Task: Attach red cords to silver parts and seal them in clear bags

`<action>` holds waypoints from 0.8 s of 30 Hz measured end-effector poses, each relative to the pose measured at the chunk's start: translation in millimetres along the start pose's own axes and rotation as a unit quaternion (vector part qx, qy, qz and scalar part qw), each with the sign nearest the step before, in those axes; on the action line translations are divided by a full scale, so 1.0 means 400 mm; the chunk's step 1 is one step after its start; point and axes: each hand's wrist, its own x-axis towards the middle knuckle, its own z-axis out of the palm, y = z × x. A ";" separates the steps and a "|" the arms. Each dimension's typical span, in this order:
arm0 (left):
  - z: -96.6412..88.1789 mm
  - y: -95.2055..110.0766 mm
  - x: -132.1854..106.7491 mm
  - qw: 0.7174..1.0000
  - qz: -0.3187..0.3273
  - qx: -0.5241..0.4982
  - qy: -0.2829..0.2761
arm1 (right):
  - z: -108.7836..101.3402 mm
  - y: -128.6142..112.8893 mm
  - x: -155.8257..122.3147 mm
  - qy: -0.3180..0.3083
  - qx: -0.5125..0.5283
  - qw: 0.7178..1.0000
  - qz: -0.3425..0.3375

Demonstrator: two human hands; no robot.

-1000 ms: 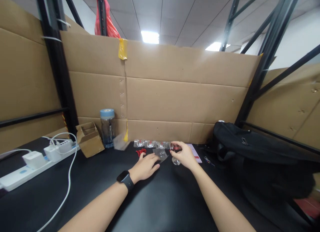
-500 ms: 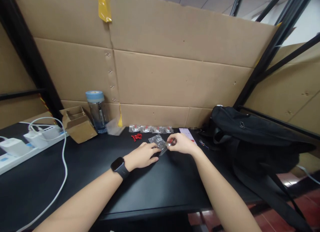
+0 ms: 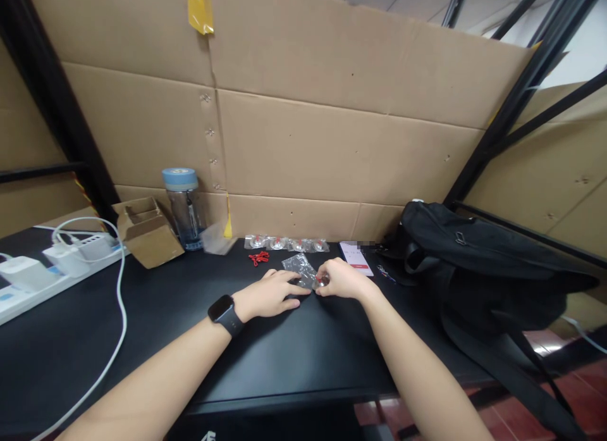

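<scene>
Right hand (image 3: 344,278): I pinched the round piece (image 3: 323,281), lower than half a second earlier, at the bag's near end.
Left hand (image 3: 270,295): spread loosely, fingertips on the clear bag (image 3: 298,264).
Packets (image 3: 277,243): four in a row, each contained a red-marked round item.

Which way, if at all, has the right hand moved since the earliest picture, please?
Yes: judged against the row of clear packets, the right hand has shifted lower in view.

Four packets (image 3: 278,243) in a row, one wrapper (image 3: 298,264), one bottle (image 3: 184,208), one watch (image 3: 220,309)
</scene>
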 end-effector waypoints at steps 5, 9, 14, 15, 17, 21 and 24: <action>-0.005 0.001 -0.004 1.000 0.011 -0.023 0.012 | 0.011 -0.013 0.003 -0.011 0.019 1.000 -0.005; -0.004 -0.004 -0.006 0.999 0.016 -0.030 0.007 | 0.020 -0.021 0.012 0.007 0.023 1.000 -0.018; -0.004 -0.009 -0.006 0.999 0.022 -0.030 0.013 | 0.029 -0.013 0.025 0.044 0.035 0.998 -0.018; -0.005 -0.008 -0.006 0.999 0.022 -0.029 0.011 | 0.029 -0.011 0.026 0.040 0.044 0.998 -0.021; -0.008 -0.005 -0.006 0.999 0.018 -0.027 0.005 | 0.029 -0.005 0.026 0.023 0.070 0.997 -0.029; -0.013 0.001 -0.007 1.000 0.011 -0.021 -0.011 | 0.040 0.004 0.032 0.025 0.109 0.993 -0.035; -0.012 0.003 -0.006 1.000 0.006 -0.016 -0.012 | 0.055 0.008 0.044 0.068 0.087 0.994 -0.013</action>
